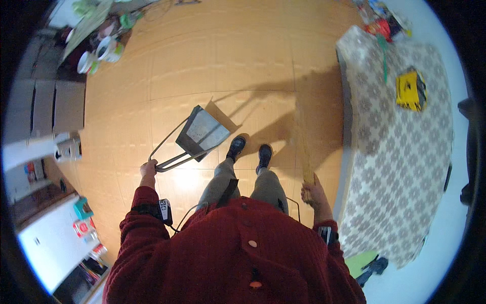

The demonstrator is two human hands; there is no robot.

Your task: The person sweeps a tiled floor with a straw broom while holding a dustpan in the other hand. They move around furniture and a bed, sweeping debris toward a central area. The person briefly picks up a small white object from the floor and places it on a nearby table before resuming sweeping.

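My left hand (148, 167) is closed round the bent metal handle of a long-handled dustpan (208, 129). The grey pan hangs tilted ahead of my left foot, its dark walls round a lighter inner face. Whether it touches the floor, I cannot tell. On the other side, my right hand (315, 192) grips a long, pale wooden stick (305, 157). It runs forward from my fist, and its far end blends into the tan floor, so what it ends in does not show.
A bed or couch with a flower-patterned cover (390, 167) lies along the right, a yellow bag (411, 91) on it. Drawers (68, 106) and two white buckets (109, 49) stand at the left. Both my shoes (236, 147) are on the tan tiled floor (202, 61).
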